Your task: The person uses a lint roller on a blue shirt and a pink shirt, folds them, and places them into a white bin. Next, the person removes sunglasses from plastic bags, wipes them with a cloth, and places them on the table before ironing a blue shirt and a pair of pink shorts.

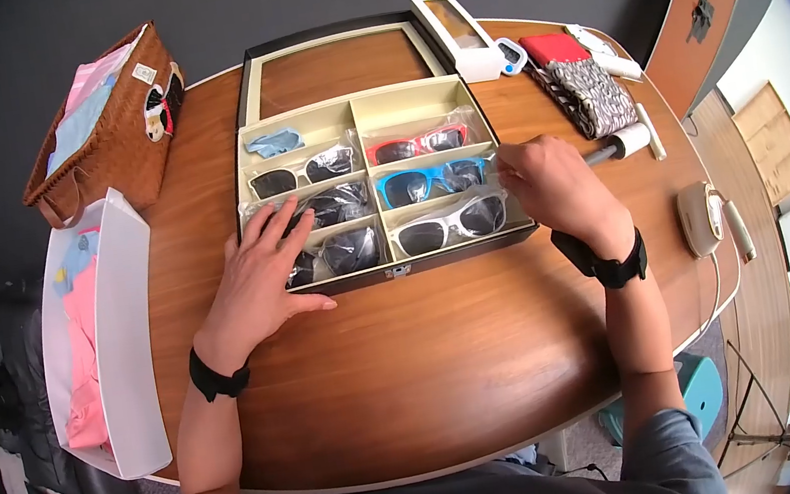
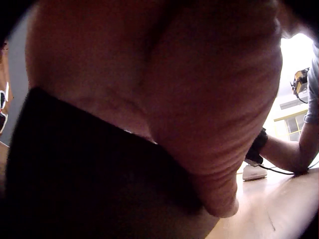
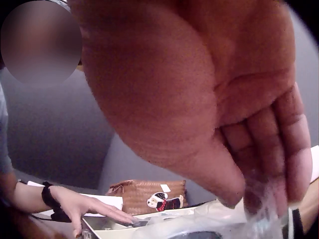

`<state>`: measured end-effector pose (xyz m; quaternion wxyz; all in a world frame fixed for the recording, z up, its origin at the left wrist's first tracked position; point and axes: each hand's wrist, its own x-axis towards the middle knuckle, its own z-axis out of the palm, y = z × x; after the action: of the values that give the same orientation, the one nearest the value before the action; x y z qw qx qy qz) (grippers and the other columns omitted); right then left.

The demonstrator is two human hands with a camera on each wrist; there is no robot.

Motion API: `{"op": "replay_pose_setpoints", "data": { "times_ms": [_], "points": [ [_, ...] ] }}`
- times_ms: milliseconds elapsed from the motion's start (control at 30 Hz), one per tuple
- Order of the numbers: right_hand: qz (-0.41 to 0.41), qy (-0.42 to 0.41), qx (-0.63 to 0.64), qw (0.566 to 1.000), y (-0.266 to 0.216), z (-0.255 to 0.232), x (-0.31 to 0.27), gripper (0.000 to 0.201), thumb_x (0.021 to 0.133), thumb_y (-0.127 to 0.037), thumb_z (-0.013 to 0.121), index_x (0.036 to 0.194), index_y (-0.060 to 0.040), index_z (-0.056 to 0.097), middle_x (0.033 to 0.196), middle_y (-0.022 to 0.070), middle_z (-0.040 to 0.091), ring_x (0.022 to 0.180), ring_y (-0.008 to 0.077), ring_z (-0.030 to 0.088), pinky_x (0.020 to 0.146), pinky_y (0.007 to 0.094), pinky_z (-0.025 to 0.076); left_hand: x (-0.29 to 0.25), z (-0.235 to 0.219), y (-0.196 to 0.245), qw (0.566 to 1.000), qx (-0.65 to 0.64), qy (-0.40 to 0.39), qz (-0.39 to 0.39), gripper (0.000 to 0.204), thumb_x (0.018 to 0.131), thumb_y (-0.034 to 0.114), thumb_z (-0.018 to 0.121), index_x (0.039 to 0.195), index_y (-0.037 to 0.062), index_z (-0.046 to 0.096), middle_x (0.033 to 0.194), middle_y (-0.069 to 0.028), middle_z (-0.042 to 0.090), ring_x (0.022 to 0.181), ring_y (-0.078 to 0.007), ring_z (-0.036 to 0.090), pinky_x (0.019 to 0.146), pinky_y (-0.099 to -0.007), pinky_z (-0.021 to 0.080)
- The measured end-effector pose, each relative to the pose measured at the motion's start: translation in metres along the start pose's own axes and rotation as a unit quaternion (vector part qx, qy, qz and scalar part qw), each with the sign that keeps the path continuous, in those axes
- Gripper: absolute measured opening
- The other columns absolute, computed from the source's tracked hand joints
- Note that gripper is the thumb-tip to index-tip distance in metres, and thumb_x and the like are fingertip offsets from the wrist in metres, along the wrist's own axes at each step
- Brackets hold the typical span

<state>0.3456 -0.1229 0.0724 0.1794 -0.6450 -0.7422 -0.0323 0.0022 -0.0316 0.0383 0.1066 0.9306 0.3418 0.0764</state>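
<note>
An eyewear display case [image 1: 396,271] lies with its lid raised, holding several pairs of sunglasses in clear bags. My right hand [image 1: 556,186] is at the case's right edge, its thumb and fingertips pinching a clear plastic bag [image 3: 266,211]. Beside that hand lie white sunglasses [image 1: 453,226] and blue sunglasses [image 1: 432,182]. My left hand [image 1: 260,274] rests with fingers spread over the left column, touching the bagged dark sunglasses [image 1: 337,205]; another dark pair [image 1: 352,251] lies in the front compartment, partly hidden by this hand. In the left wrist view the palm hides nearly everything.
Red sunglasses [image 1: 418,146], white-and-black sunglasses [image 1: 304,171] and a blue cloth [image 1: 274,143] occupy the rear compartments. At left stand a wicker basket [image 1: 114,150] and a white box [image 1: 130,335] of clothes. A patterned pouch [image 1: 593,98], lint roller [image 1: 630,141] and cream corded device [image 1: 702,216] lie right.
</note>
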Motion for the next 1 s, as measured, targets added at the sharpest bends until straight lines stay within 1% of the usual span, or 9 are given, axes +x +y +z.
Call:
{"op": "replay_pose_setpoints", "data": {
  "times_ms": [133,200,300,333,467,700,767,867,1000],
  "points": [
    [0.009,0.033,0.014,0.999,-0.027,-0.019,0.003,0.005,0.080,-0.001,0.064,0.084,-0.0005,0.061,0.075,0.0195,0.063,0.070,0.0397,0.061,0.063,0.0455,0.048,0.002,-0.007,0.018,0.997,0.060,0.030,0.028,0.099,0.064,0.047,0.084,0.142,0.0016,0.044,0.150,-0.0167,0.039,0.142,-0.0369,0.028,0.114,-0.0509,0.026],
    [-0.086,0.105,0.042,0.990,-0.044,-0.025,0.001,0.016,0.076,0.003,0.064,0.092,-0.0012,0.062,0.077,0.0157,0.061,0.065,0.0363,0.061,0.058,0.0425,0.048,0.002,-0.005,0.030,0.996,0.064,0.044,0.047,0.099,0.065,0.046,0.083,0.143,0.0002,0.043,0.149,-0.0178,0.040,0.141,-0.0378,0.028,0.115,-0.0504,0.025],
    [-0.181,0.123,0.081,0.972,-0.073,-0.035,-0.009,0.030,0.070,0.004,0.065,0.099,-0.0003,0.063,0.076,0.0122,0.057,0.061,0.0308,0.060,0.052,0.0386,0.047,0.000,-0.008,0.055,0.977,-0.090,0.158,0.116,0.090,0.071,0.034,0.083,0.142,-0.0020,0.042,0.146,-0.0204,0.043,0.137,-0.0380,0.038,0.112,-0.0456,0.034],
    [-0.223,0.124,0.031,0.966,-0.076,-0.033,-0.013,0.035,0.074,-0.010,0.064,0.108,-0.0039,0.061,0.088,0.0069,0.059,0.060,0.0197,0.059,0.052,0.0324,0.050,-0.003,-0.009,0.062,0.976,-0.091,0.159,0.118,0.090,0.071,0.034,0.083,0.142,-0.0020,0.042,0.146,-0.0204,0.043,0.137,-0.0380,0.038,0.112,-0.0456,0.034],
    [-0.321,0.177,0.103,0.925,-0.103,-0.042,-0.025,0.040,0.071,-0.012,0.066,0.109,0.0000,0.064,0.083,0.0034,0.057,0.060,0.0130,0.059,0.050,0.0259,0.049,-0.014,-0.016,0.077,0.945,-0.222,0.160,0.179,0.085,0.072,0.027,0.084,0.141,-0.0009,0.044,0.139,-0.0187,0.052,0.127,-0.0360,0.051,0.105,-0.0445,0.042],
    [-0.342,0.192,0.213,0.895,-0.113,-0.044,-0.031,0.032,0.069,-0.001,0.072,0.101,0.0033,0.066,0.088,0.0141,0.067,0.059,0.0183,0.063,0.048,0.0282,0.050,-0.018,-0.017,0.087,0.899,-0.379,0.050,0.216,0.061,0.079,0.018,0.079,0.132,0.0006,0.053,0.125,-0.0162,0.063,0.112,-0.0313,0.062,0.094,-0.0372,0.050],
    [-0.337,0.192,0.196,0.901,-0.111,-0.043,-0.030,0.031,0.070,-0.002,0.074,0.100,0.0023,0.067,0.089,0.0141,0.067,0.059,0.0185,0.063,0.049,0.0279,0.050,-0.021,-0.015,0.083,0.860,-0.454,-0.112,0.206,0.060,0.085,0.020,0.075,0.137,0.0035,0.049,0.115,-0.0148,0.066,0.101,-0.0303,0.067,0.087,-0.0368,0.052],
    [-0.309,0.249,0.102,0.912,-0.105,-0.037,-0.024,0.033,0.070,-0.006,0.077,0.100,0.0009,0.067,0.091,0.0133,0.067,0.066,0.0205,0.065,0.053,0.0282,0.052,-0.020,-0.017,0.086,0.872,-0.467,-0.049,0.141,0.053,0.088,0.021,0.072,0.134,0.0030,0.052,0.105,-0.0132,0.069,0.094,-0.0258,0.069,0.082,-0.0344,0.052],
    [-0.324,0.288,0.027,0.901,-0.101,-0.033,-0.019,0.043,0.063,-0.016,0.062,0.101,0.0037,0.065,0.103,0.0142,0.063,0.084,0.0245,0.063,0.072,0.0333,0.053,-0.020,-0.015,0.078,0.850,-0.521,-0.045,0.057,0.048,0.088,0.017,0.071,0.131,0.0013,0.055,0.104,-0.0125,0.069,0.094,-0.0219,0.069,0.083,-0.0320,0.051]
  ]
}}
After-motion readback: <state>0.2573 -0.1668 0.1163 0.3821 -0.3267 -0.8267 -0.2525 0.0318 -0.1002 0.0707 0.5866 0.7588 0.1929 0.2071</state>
